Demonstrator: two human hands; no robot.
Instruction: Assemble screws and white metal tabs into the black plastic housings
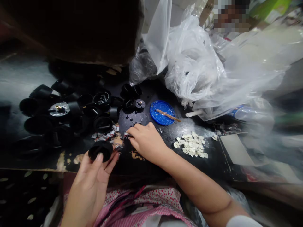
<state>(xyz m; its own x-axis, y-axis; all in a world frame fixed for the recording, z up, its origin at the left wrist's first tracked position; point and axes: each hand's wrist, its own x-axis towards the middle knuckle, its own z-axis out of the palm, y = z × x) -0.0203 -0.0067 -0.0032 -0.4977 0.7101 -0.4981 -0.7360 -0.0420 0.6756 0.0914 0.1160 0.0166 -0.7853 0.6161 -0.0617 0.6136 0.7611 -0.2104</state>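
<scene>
My left hand (92,176) is closed around a hollow black plastic cup (100,150), its thumb over the rim. By its fingertips is a small shiny dark piece (118,148); I cannot tell whether the fingers hold it. Just to the right, my right hand (148,143) reaches down to the tabletop with its fingertips pressed together at some tiny dark parts. What they pinch, if anything, is too small to make out. Small silvery cylinders (104,136) lie in a loose pile between the hands and the other black cups (103,124).
Many black cups crowd the left, one beside a silvery disc (59,109) with a brass fitting. A blue lid (162,113) carries paste and a brown stick (168,115). Flat cream-coloured pieces (191,145) lie right. Clear plastic bags (194,60) bulge behind; a person is at the back.
</scene>
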